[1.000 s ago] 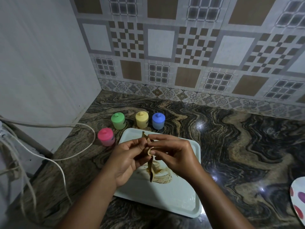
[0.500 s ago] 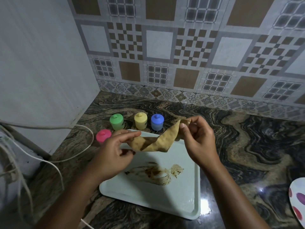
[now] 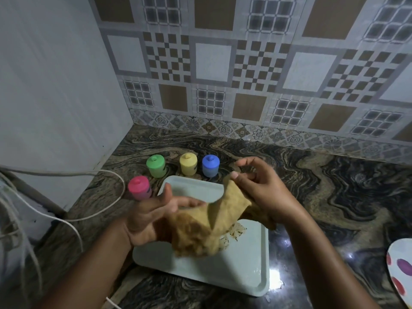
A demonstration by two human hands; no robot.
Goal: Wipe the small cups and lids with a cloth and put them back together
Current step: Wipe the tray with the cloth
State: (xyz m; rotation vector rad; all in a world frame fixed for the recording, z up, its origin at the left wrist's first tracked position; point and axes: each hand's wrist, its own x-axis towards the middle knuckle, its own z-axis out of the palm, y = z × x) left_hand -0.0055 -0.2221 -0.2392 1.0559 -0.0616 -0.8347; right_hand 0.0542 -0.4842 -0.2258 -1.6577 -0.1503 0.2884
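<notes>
A tan cloth (image 3: 200, 228) hangs spread between my hands above the pale tray (image 3: 240, 275). My right hand (image 3: 263, 190) pinches its upper corner between thumb and fingers. My left hand (image 3: 151, 217) lies under the cloth's left side with straight fingers. Several small lidded cups stand on the counter behind the tray: pink (image 3: 139, 188) at the left, then green (image 3: 156, 166), yellow (image 3: 188, 163) and blue (image 3: 210, 165) in a row. All have their lids on.
A brown stain (image 3: 237, 230) shows on the tray beneath the cloth. White cables (image 3: 73, 217) loop along the left wall. A white plate with coloured spots (image 3: 401, 268) sits at the right edge. Tiled walls close the corner.
The cloth went from a twisted strip to a stretched band and now hangs unfolded wide. My hands have moved apart and lower over the tray.
</notes>
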